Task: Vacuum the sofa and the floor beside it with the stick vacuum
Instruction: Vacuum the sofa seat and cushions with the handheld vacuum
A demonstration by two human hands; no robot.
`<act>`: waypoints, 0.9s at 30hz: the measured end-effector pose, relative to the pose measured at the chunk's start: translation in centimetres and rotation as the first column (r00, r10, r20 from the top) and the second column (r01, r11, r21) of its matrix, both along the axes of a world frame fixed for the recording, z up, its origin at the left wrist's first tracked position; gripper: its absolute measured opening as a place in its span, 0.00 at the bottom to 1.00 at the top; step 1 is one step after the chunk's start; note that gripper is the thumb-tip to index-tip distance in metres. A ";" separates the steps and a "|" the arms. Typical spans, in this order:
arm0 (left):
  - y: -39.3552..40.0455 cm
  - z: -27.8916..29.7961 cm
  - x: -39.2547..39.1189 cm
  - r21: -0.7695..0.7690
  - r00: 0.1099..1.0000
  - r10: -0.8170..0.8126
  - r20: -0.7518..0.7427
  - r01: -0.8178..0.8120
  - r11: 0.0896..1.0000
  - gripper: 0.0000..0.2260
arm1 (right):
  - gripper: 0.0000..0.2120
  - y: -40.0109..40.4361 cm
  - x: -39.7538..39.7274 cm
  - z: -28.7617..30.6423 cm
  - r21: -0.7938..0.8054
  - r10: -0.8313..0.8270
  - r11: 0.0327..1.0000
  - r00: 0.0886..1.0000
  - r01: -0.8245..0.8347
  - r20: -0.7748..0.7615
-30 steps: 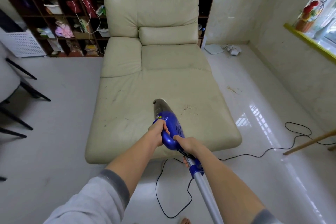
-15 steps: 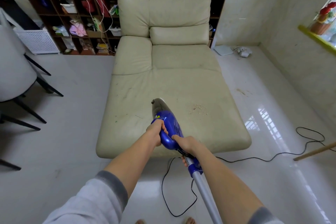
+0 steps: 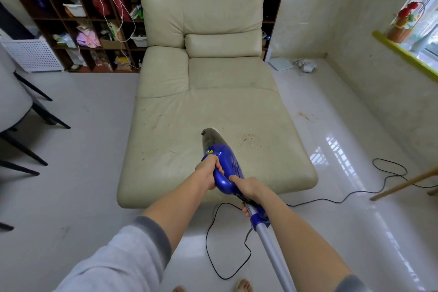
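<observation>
A cream sofa (image 3: 203, 106) fills the middle of the head view, with a patch of crumbs (image 3: 248, 137) on the near right of its seat. I hold a blue stick vacuum (image 3: 227, 163) over the seat's front part, its dark nozzle pointing away from me, just left of the crumbs. My left hand (image 3: 208, 170) grips the blue body near the handle's front. My right hand (image 3: 246, 189) wraps the handle's rear, where the grey tube (image 3: 270, 249) runs back toward me.
A black power cord (image 3: 213, 239) loops on the glossy floor in front of the sofa and runs right. Debris (image 3: 304, 116) lies on the floor right of the sofa. Black chair legs (image 3: 35, 116) stand left, a wooden stick (image 3: 403, 184) right, shelves (image 3: 78, 23) behind.
The view has shifted slightly, so the sofa sits further right in the frame. The vacuum and both hands keep the same hold over the seat's front part.
</observation>
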State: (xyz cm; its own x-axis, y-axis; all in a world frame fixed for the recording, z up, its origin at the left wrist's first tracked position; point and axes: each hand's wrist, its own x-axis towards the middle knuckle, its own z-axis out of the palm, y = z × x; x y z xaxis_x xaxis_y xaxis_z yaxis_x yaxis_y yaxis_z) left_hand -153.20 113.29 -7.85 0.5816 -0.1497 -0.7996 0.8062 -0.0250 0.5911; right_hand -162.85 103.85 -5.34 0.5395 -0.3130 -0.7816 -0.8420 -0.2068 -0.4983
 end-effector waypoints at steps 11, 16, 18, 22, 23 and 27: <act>-2.0 -0.3 -0.1 0.009 0.998 -0.066 -0.002 0.066 0.998 0.05 | 0.22 -1.5 -0.4 -0.5 -0.001 -0.063 0.998 0.998 0.063 -0.014; 0.1 -0.2 1.4 0.006 1.000 -0.025 0.007 0.025 1.000 0.06 | 0.23 0.4 1.3 -0.4 -0.007 -0.023 1.000 1.000 0.023 -0.003; 1.3 -0.4 1.8 -0.002 1.000 0.002 -0.003 -0.002 1.000 0.06 | 0.24 1.3 1.8 -0.3 -0.008 -0.001 1.000 1.000 0.001 -0.004; 4.6 -0.7 2.9 -0.004 0.998 0.064 -0.014 -0.064 0.998 0.06 | 0.25 4.1 3.3 -0.2 -0.009 0.062 0.998 0.998 -0.062 -0.004; 5.2 -0.7 3.1 -0.004 0.997 0.073 -0.011 -0.073 0.997 0.06 | 0.24 4.6 3.7 -0.2 -0.010 0.073 0.997 0.997 -0.073 -0.002; 7.7 -0.6 3.7 -0.021 0.993 0.116 -0.007 -0.116 0.993 0.06 | 0.25 6.6 4.7 -0.2 -0.021 0.118 0.993 0.993 -0.119 -0.014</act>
State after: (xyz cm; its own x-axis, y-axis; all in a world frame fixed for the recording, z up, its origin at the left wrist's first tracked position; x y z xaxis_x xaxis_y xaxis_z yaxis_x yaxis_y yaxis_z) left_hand -149.52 120.97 -8.49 0.5916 -0.0986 -0.8002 0.8062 0.0820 0.5859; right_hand -158.13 110.47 -5.56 0.5638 -0.2646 -0.7824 -0.8172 -0.3162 -0.4819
